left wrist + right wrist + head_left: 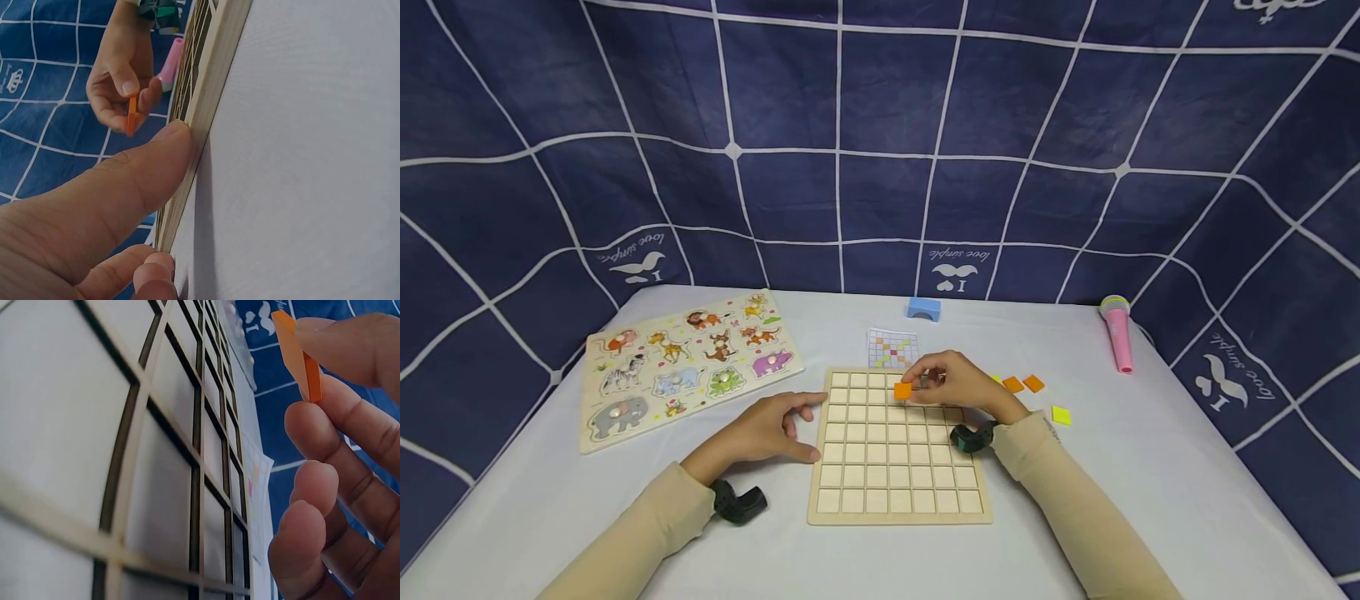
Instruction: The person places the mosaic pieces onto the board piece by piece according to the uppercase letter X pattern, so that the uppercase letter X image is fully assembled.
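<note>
A square wooden grid board (899,523) lies flat on the white table, its cells bare wood where they show. My right hand (958,383) pinches an orange square tile (902,391) between thumb and fingers, over the upper part of the board. In the right wrist view the same tile (299,356) is held edge-on, apart from the grid. Against the board's left edge rests my left hand (767,429); its thumb and fingers touch the rim (212,81) in the left wrist view. A small printed card with a coloured grid pattern (891,346) lies just behind the board.
Two orange tiles (1033,382) and a yellow tile (1061,415) lie right of the board, another yellow one partly hidden by the right hand. An animal puzzle board (688,358) lies left. A blue arch block (924,309) and a pink toy microphone (1118,333) stand farther back.
</note>
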Tool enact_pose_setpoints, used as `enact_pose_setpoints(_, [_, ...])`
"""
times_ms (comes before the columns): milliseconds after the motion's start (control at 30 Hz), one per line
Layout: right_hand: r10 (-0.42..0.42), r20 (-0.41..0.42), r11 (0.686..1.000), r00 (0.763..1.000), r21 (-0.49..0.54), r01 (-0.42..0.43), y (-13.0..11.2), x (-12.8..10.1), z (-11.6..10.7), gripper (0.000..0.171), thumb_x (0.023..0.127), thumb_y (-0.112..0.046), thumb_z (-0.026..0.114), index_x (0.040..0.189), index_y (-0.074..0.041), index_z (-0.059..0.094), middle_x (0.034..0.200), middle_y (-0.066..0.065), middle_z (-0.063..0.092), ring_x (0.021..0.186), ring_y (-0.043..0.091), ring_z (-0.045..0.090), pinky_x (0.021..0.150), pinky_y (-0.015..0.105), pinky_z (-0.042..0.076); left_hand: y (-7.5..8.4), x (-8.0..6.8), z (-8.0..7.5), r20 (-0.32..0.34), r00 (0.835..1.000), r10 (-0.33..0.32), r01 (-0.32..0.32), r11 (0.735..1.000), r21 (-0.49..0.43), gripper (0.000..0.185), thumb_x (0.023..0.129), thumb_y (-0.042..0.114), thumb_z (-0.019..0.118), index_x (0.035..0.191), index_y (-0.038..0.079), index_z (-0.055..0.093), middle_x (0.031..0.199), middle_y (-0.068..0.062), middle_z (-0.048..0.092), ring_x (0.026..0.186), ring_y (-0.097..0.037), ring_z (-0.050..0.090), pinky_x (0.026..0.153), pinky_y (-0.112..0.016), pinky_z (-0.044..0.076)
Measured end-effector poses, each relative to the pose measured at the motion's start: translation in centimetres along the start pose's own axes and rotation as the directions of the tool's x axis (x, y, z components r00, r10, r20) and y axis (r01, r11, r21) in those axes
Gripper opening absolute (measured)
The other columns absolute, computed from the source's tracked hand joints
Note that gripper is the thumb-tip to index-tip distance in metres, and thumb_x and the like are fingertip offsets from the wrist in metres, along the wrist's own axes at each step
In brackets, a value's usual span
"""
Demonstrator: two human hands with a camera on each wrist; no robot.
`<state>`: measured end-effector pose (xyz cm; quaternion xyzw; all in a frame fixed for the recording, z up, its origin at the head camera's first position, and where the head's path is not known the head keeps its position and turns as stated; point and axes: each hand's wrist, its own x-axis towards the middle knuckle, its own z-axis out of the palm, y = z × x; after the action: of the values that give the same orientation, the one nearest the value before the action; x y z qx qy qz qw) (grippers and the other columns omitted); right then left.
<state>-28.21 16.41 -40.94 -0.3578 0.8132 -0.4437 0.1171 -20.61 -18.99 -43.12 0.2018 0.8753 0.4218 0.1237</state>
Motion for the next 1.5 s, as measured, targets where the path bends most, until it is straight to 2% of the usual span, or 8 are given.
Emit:
enact_pose_setpoints(167, [-0.024,-0.002,1.000,1.000,-0.015,0.023,0.1,0.5,0.5,0.022,0.091,-0.002,0.084,0.112,0.003,0.080,0.098,0.007,0.075,0.069,0.011,0.053,0.064,0.026,0.046,0.0,0.0,0.0,0.000,1.000,-0.011,0.011,1.000,-0.003,0.089,0.075,0.018,0.100,0.152,-0.002,0.059,0.110,-0.004,0.060,0.078,-0.017,0.054,0.067,-0.027,0.045])
enact_pose_setpoints(433, [-0.032,0.006,0.999,0.999,-0.007,0.032,0.1,1.4,1.3,0.022,0.091,-0.001,0.083,0.113,0.004,0.079,0.099,0.015,0.075,0.068,0.010,0.052,0.064,0.025,0.045,0.1,-0.1,0.1,0.002,1.000,-0.002,0.002,1.000,-0.014,0.089,0.076,0.017,0.100,0.152,-0.004,0.059,0.109,-0.004,0.059,0.077,-0.016,0.053,0.067,-0.027,0.045])
enact_pose_setpoints(700, [0.018,0.016,1.000,1.000,-0.004,-0.018,-0.1,2.5,2.0,0.023,0.091,-0.001,0.083,0.114,0.001,0.080,0.095,0.001,0.073,0.067,0.011,0.049,0.066,0.026,0.044,0.1,-0.1,0.1,0.002,1.000,0.001,-0.001,1.000,-0.018,0.089,0.076,0.017,0.100,0.151,-0.004,0.059,0.109,-0.004,0.059,0.077,-0.016,0.053,0.067,-0.027,0.045])
enact_pose_setpoints(1067, [-0.007,0.048,0.997,0.999,-0.082,0.011,-1.0,3.7,3.0,0.020,0.093,-0.005,0.084,0.111,0.001,0.080,0.094,0.002,0.074,0.063,0.008,0.047,0.064,0.025,0.043,0.0,0.1,0.1,0.009,1.000,-0.001,0.001,1.000,-0.017,0.088,0.076,0.017,0.100,0.151,-0.004,0.059,0.108,-0.004,0.059,0.078,-0.018,0.053,0.067,-0.027,0.045])
enact_pose_setpoints(1300, [0.036,0.058,0.988,0.998,-0.151,-0.027,-1.4,4.5,3.7,0.015,0.092,-0.007,0.085,0.107,-0.003,0.081,0.092,-0.002,0.073,0.069,0.006,0.052,0.070,0.025,0.047,0.2,0.0,0.0,0.012,1.000,0.004,-0.003,1.000,-0.017,0.088,0.077,0.017,0.099,0.151,-0.005,0.058,0.109,-0.004,0.059,0.077,-0.016,0.053,0.066,-0.026,0.045])
enact_pose_setpoints(1500, [0.030,0.070,0.983,0.997,-0.185,-0.016,-1.7,5.2,4.2,0.014,0.092,-0.007,0.086,0.104,-0.003,0.082,0.090,-0.002,0.073,0.070,0.006,0.053,0.071,0.025,0.048,0.1,-0.1,0.0,0.010,1.000,0.019,-0.018,1.000,-0.024,0.087,0.077,0.015,0.099,0.151,-0.005,0.058,0.109,-0.005,0.060,0.077,-0.016,0.053,0.066,-0.026,0.045])
